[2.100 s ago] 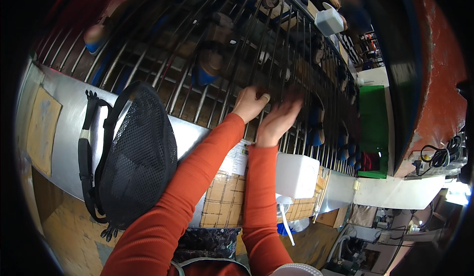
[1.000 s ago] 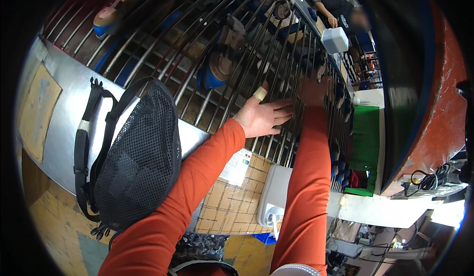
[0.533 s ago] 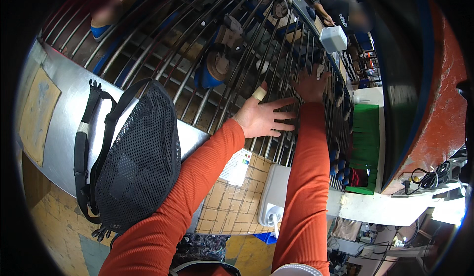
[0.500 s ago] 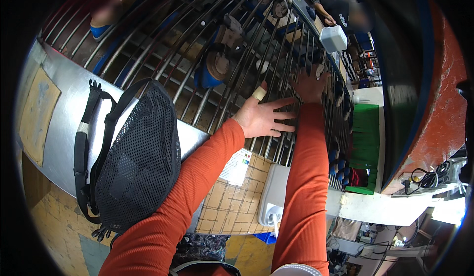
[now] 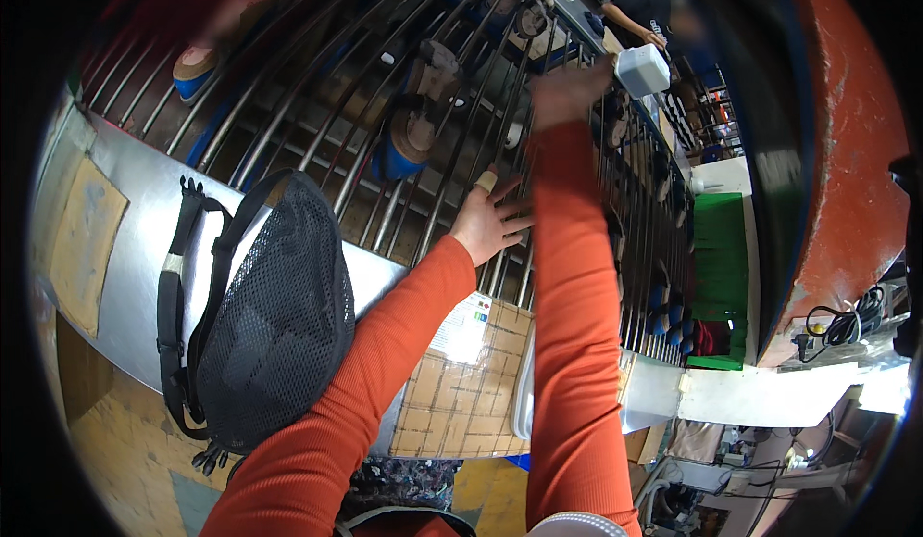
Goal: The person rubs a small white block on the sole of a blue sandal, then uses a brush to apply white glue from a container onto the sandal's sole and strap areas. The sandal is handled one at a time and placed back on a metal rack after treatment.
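A person in orange sleeves leans over a rack of curved metal bars. The left hand lies flat on the bars, fingers spread, a pale wrap on one fingertip. The right hand reaches farther up the rack, just beside a white box; it is blurred, so how its fingers are set cannot be told. A shoe with a blue sole sits under the bars, near the left hand, and another lies at the upper left. A black mesh backpack hangs against the steel panel below the rack.
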{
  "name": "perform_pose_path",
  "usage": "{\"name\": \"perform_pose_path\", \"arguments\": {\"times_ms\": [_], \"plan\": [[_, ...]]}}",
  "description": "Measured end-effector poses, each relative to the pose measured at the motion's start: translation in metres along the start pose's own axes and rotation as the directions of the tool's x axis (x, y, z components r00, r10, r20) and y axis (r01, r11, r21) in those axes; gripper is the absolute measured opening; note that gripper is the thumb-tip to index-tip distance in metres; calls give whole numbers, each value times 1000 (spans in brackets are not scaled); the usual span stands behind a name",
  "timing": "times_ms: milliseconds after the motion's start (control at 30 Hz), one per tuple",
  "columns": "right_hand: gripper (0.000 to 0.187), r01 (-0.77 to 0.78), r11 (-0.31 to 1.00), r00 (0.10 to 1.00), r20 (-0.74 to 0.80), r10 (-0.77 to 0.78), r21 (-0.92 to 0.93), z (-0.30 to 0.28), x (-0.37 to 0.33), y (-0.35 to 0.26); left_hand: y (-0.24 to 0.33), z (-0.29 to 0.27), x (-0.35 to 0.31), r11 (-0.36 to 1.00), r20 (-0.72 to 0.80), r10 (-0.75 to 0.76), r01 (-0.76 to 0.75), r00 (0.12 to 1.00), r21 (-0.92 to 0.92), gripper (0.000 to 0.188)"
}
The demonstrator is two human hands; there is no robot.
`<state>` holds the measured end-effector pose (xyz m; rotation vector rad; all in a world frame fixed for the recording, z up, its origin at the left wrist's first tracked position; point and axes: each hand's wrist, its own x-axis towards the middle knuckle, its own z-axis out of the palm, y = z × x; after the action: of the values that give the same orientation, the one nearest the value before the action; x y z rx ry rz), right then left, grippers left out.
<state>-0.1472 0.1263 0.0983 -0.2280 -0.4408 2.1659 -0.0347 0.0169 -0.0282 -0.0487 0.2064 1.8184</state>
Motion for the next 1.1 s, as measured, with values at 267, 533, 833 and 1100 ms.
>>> {"name": "perform_pose_path", "arguments": {"times_ms": [267,533,833,1100], "plan": [[86,-226,443,-148,480,865,-868,81,-209,132,8,-10,0,1000,16,5,-5,1000,-6,69],[58,-140,387,729,169,663,-911,9,-27,0,6,5,-8,995,-64,25,-31,998,-97,59],[61,-277,-785,949,-32,-313,-555,-112,-49,-366,7,8,-7,995,-106,31,-41,994,-94,62],[62,-447,-867,873,103,-476,-221,-119,-61,-425,7,7,-7,997,-104,49,-54,993,-51,62]]}}
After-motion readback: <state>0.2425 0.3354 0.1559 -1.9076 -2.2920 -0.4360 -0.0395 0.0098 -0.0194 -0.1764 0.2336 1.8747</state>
